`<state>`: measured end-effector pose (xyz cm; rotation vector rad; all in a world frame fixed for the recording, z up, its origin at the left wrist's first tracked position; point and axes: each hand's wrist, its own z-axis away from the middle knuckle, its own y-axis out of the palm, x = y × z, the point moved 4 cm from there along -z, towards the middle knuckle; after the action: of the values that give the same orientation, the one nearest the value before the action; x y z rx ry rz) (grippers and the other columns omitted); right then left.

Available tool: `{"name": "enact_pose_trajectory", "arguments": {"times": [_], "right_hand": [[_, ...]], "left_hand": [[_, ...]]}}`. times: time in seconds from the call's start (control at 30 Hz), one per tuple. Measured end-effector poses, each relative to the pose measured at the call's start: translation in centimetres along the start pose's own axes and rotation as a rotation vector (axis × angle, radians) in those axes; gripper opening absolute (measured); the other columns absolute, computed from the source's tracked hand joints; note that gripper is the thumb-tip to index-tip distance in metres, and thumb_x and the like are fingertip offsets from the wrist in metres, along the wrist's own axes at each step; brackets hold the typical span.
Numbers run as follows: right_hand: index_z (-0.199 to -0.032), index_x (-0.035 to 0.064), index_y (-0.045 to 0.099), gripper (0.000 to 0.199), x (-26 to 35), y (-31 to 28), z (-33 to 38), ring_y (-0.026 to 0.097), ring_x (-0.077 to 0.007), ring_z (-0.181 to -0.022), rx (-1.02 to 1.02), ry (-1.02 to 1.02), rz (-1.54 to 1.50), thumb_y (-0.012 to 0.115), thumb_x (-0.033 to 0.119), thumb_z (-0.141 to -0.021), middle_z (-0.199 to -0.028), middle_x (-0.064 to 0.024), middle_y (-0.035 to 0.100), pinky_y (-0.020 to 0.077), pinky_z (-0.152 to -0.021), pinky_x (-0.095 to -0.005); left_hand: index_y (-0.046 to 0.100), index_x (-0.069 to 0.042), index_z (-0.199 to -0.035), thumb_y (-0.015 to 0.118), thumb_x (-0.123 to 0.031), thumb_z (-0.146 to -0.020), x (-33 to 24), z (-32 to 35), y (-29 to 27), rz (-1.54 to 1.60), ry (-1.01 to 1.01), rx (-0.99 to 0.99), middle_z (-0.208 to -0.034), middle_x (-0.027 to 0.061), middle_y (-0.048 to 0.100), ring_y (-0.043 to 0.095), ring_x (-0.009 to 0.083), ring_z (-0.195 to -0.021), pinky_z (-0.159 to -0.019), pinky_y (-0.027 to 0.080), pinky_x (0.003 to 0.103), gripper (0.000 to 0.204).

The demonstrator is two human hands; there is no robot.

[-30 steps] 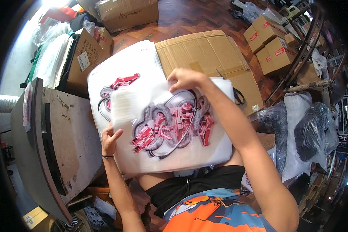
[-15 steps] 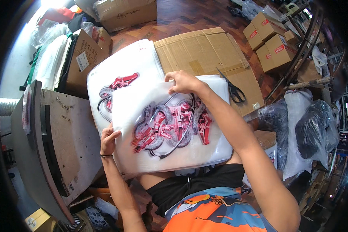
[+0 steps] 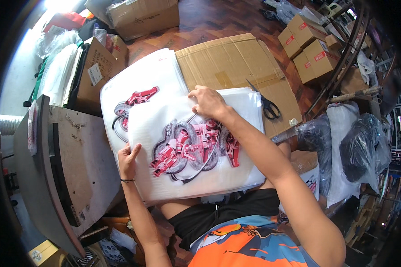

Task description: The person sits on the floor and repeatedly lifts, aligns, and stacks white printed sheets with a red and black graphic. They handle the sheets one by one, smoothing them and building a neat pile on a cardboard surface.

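Observation:
Across my lap lies a stack of clear-looking plastic sheets, the top printed sheet [image 3: 151,129] carrying a red mechanical shape with grey snake-like coils. My left hand [image 3: 128,161] holds its left edge, thumb on top and fingers mostly hidden underneath. At the far edge, my right hand [image 3: 208,102] is curled with thumb and fingertips on the sheet. A second stack of printed sheets [image 3: 151,66], with a similar red and grey picture, lies beyond and partly under the first. Black-handled scissors [image 3: 270,109] rest to the right of my right hand.
A flat cardboard piece [image 3: 227,60] lies beneath the scissors and beside the sheets. A tilted wooden board [image 3: 82,164] stands at my left. Cartons [image 3: 314,60] are stacked far right, near plastic-wrapped bundles [image 3: 363,147]. A large box [image 3: 142,20] sits at the back on the parquet floor.
The top sheet has settled flatter, and its print looks sharper. My right hand has moved slightly down, toward me; my left hand has shifted a little to the right along the edge.

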<state>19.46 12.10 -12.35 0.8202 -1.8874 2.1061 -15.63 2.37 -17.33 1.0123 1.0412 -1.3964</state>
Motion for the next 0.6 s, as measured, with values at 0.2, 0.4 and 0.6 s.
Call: {"name": "enact_pose_trajectory", "arguments": {"times": [0.2, 0.4, 0.6], "right_hand": [[-0.104, 0.0059, 0.075, 0.042, -0.6, -0.7, -1.5, 0.064, -0.0289, -0.106, 0.106, -0.013, 0.009, 0.089, 0.016, -0.066, -0.109, -0.0117, 0.068, 0.0511, -0.096, -0.0373], [-0.099, 0.0046, 0.074, 0.043, -1.5, 0.3, -3.0, 0.064, -0.0292, -0.105, 0.175, -0.04, 0.019, 0.089, 0.022, -0.062, -0.105, -0.0132, 0.068, 0.052, -0.092, -0.038], [-0.099, 0.0025, 0.074, 0.039, -1.0, 0.7, -3.1, 0.069, -0.0312, -0.095, 0.16, -0.067, -0.005, 0.084, 0.022, -0.067, -0.1, -0.016, 0.072, 0.0541, -0.086, -0.0387]], "left_hand": [[0.073, 0.005, -0.102, 0.07, -0.02, -0.096, 0.8, -0.2, -0.4, -0.03, 0.029, -0.01, -0.09, -0.0009, 0.069, 0.058, 0.005, -0.076, -0.068, 0.045, 0.022, 0.026], [0.074, 0.004, -0.099, 0.071, -0.021, -0.095, 1.0, -0.4, -0.7, -0.094, 0.059, -0.012, -0.086, -0.0029, 0.068, 0.056, 0.0042, -0.074, -0.066, 0.043, 0.022, 0.026], [0.073, 0.007, -0.098, 0.07, -0.021, -0.096, 0.6, 0.0, -0.7, -0.101, 0.035, -0.033, -0.089, -0.0035, 0.065, 0.052, 0.0037, -0.076, -0.07, 0.041, 0.021, 0.028]]}}
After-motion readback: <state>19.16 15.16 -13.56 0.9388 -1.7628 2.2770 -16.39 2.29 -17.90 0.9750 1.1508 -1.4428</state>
